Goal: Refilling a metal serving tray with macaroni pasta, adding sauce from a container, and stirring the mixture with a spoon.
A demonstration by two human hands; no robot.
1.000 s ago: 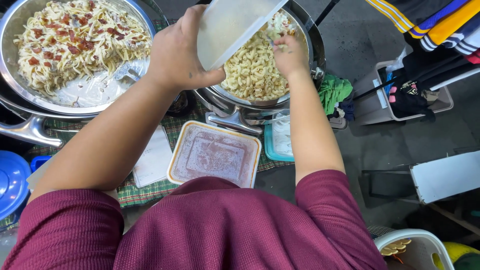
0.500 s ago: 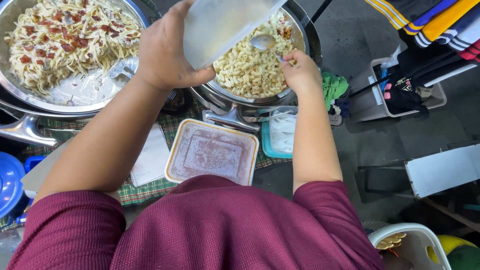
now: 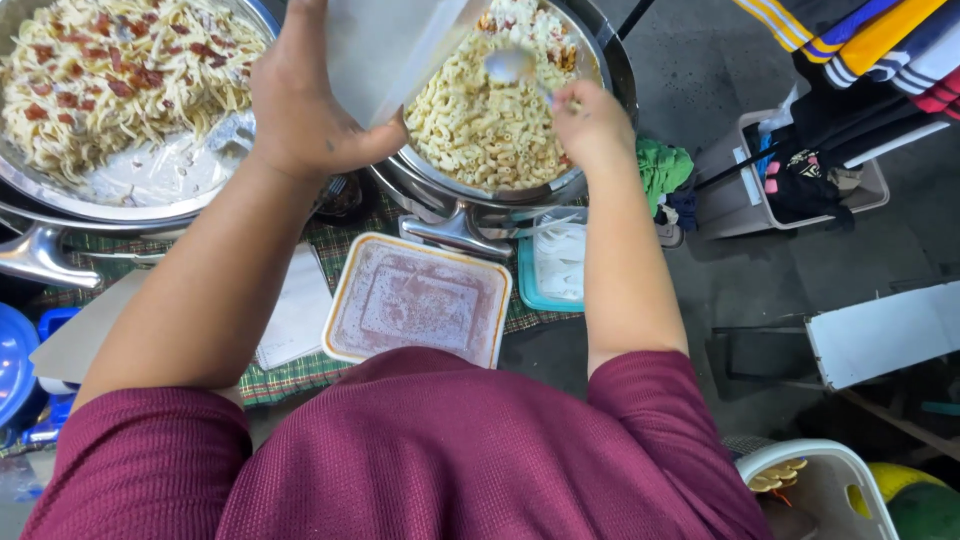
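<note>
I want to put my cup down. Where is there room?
The white paper sheet left of the orange-rimmed lid lies bare. It is crowded around the macaroni pan, where the left hand holds a translucent container.

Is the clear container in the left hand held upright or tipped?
Tipped. The left hand holds the clear container slanted, its mouth leaning toward the macaroni pan, where the right hand lifts a spoon.

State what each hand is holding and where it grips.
The left hand grips a translucent plastic container by its side wall, tilted over the macaroni pan. The right hand holds a metal spoon by its handle end.
</note>
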